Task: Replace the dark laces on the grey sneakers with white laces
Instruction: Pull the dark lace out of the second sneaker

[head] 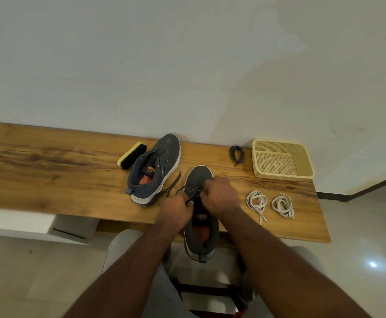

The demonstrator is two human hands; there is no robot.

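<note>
One grey sneaker [197, 180] lies toe-away at the near edge of the wooden table [49, 171], its heel hanging over the edge. My left hand [176, 211] pinches its dark lace [192, 198] near the lowest eyelets. Over the sneaker's right side, my right hand [222, 196] has its fingers curled at the eyelets. A loose end of the dark lace [172, 184] trails left on the table. The second grey sneaker [155, 168] lies laceless on its side to the left. Two coiled white laces [256, 201] [282, 205] rest to the right.
A coiled dark lace [236, 154] lies by the wall, next to a yellow plastic basket [281, 159] at the table's back right corner. A yellow-backed shoe brush [132, 154] sits left of the second sneaker. The table's right end is near the basket.
</note>
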